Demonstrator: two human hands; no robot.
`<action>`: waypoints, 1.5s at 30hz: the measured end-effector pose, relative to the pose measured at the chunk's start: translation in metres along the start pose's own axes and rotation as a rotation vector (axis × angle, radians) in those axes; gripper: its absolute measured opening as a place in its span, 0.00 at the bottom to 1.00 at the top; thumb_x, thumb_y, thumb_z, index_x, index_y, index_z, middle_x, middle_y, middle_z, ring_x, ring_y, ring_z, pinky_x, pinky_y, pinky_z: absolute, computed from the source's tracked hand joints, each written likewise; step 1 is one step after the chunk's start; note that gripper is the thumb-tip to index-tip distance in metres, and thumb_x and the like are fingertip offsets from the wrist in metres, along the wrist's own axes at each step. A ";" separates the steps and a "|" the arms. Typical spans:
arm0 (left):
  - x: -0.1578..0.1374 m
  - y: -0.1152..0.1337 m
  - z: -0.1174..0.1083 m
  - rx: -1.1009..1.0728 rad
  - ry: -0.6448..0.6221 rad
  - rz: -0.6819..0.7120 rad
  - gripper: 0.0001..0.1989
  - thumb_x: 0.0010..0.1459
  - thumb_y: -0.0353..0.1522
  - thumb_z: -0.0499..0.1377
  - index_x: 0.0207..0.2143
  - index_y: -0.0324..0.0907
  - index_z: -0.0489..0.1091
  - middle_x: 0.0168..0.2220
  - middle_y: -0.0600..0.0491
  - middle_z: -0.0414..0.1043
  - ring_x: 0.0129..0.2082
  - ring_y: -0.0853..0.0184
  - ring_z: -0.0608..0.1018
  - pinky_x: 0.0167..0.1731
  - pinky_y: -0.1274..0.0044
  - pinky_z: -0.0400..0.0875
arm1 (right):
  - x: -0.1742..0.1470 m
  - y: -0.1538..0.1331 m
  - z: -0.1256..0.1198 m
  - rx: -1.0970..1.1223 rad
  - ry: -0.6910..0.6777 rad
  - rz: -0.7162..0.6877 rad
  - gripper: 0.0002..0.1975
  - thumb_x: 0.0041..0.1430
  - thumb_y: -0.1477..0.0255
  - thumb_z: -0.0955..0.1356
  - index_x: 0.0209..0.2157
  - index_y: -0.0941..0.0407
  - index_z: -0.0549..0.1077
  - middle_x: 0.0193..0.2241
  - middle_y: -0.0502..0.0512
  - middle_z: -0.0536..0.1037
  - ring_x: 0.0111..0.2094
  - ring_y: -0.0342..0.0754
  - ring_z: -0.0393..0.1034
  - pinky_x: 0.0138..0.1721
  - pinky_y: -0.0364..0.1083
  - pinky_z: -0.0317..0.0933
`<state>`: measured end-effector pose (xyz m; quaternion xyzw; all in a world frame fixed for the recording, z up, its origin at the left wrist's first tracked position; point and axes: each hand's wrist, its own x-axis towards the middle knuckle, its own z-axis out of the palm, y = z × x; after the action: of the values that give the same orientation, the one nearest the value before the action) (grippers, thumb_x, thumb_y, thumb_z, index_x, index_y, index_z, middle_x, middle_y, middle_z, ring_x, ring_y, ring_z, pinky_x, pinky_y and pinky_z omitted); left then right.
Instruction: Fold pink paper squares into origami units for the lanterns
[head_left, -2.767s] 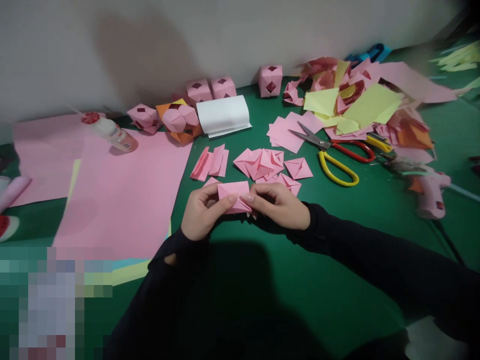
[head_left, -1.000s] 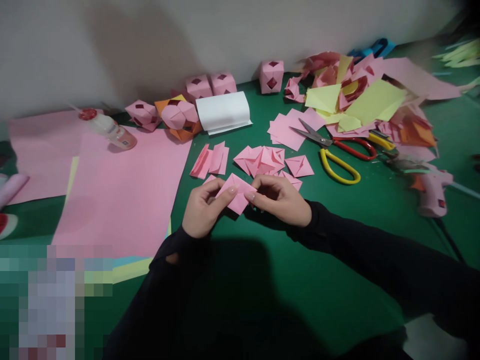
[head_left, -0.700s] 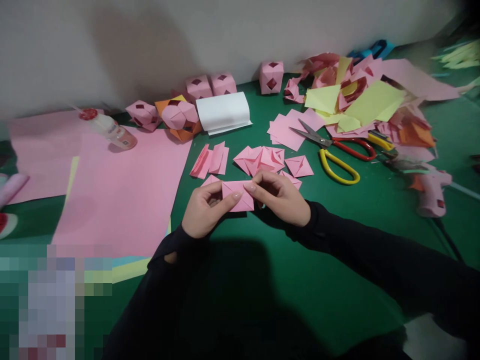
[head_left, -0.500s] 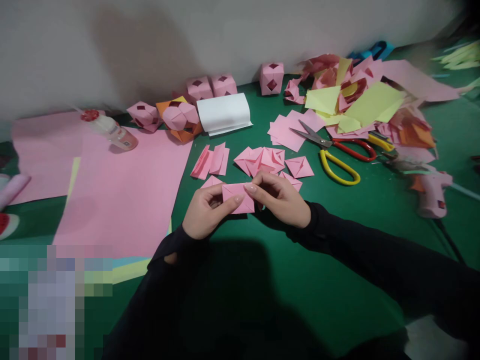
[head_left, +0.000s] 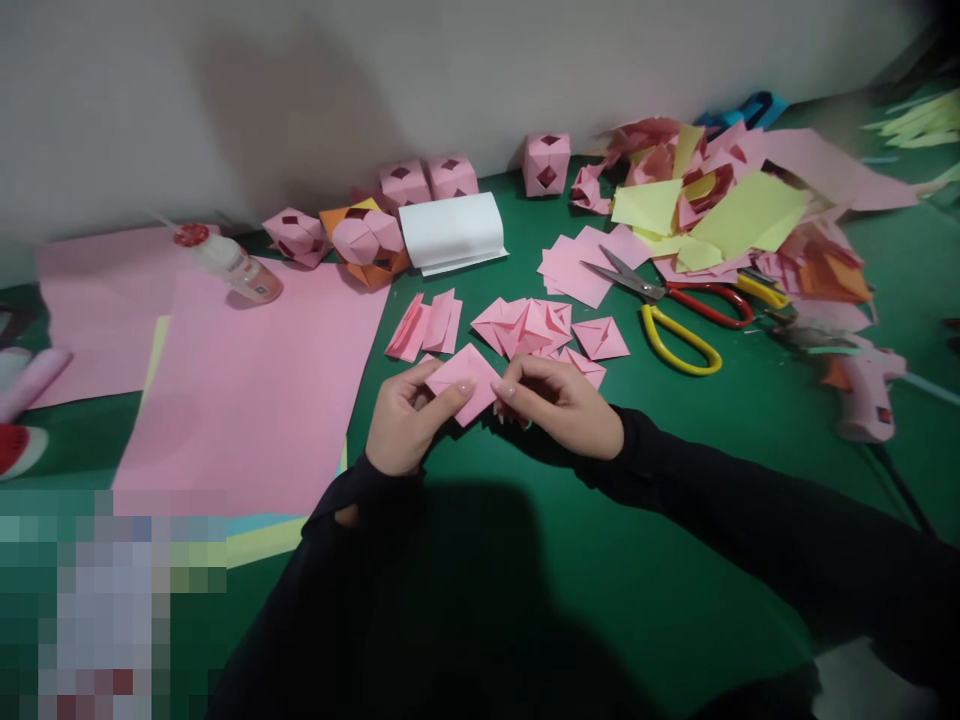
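A folded pink paper square (head_left: pixel 471 378), turned cornerwise like a diamond, is held up over the green table. My left hand (head_left: pixel 409 412) grips its left part, thumb lying across the front. At its right corner, my right hand (head_left: pixel 562 400) pinches the paper between thumb and fingers. Just beyond my hands lie a heap of folded pink paper pieces (head_left: pixel 521 325), a single folded piece (head_left: pixel 600 339) and several folded strips (head_left: pixel 426 325). My left hand partly covers another pink piece beneath it.
Scissors (head_left: pixel 637 285) with red and yellow handles lie right of the heap, near a pink glue gun (head_left: pixel 862 385). Behind stand pink paper cubes (head_left: pixel 547 165) and a white paper roll (head_left: pixel 452 232). Paper scraps (head_left: pixel 705 195) pile up at back right. A bottle (head_left: pixel 232 262) rests on pink sheets (head_left: pixel 255 400).
The pink paper in my hands has turned from lying square to standing on a corner. My right hand's pinch has moved from its upper right edge to its right corner.
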<state>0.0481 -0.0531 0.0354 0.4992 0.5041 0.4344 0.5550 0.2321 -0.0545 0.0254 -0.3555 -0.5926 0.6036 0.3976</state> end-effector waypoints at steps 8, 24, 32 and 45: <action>0.001 -0.003 -0.001 -0.087 -0.001 -0.005 0.09 0.47 0.36 0.68 0.29 0.39 0.76 0.26 0.56 0.71 0.26 0.71 0.70 0.29 0.78 0.66 | -0.001 -0.003 0.001 -0.064 -0.046 0.009 0.12 0.59 0.66 0.71 0.27 0.58 0.69 0.25 0.50 0.75 0.25 0.40 0.67 0.27 0.40 0.60; -0.001 0.002 -0.004 0.132 -0.127 0.074 0.12 0.52 0.36 0.64 0.22 0.39 0.68 0.22 0.57 0.60 0.23 0.72 0.63 0.23 0.78 0.58 | 0.003 -0.003 0.002 0.031 0.023 0.040 0.16 0.59 0.61 0.70 0.27 0.57 0.66 0.21 0.46 0.68 0.23 0.39 0.64 0.26 0.41 0.61; -0.001 0.004 -0.002 0.286 -0.169 0.090 0.13 0.54 0.38 0.62 0.22 0.39 0.68 0.23 0.56 0.62 0.24 0.71 0.65 0.23 0.77 0.57 | 0.009 -0.004 -0.003 0.077 0.145 0.076 0.14 0.54 0.60 0.73 0.29 0.57 0.76 0.26 0.50 0.74 0.28 0.41 0.67 0.32 0.43 0.65; -0.003 0.004 0.000 0.418 -0.136 0.157 0.12 0.54 0.38 0.62 0.25 0.39 0.71 0.23 0.55 0.65 0.24 0.70 0.66 0.25 0.76 0.60 | 0.009 -0.002 -0.002 0.135 0.156 0.078 0.14 0.52 0.63 0.75 0.25 0.58 0.74 0.22 0.49 0.72 0.25 0.40 0.63 0.27 0.42 0.59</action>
<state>0.0482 -0.0552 0.0401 0.6691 0.5041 0.3279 0.4367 0.2303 -0.0452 0.0276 -0.3965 -0.5039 0.6276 0.4417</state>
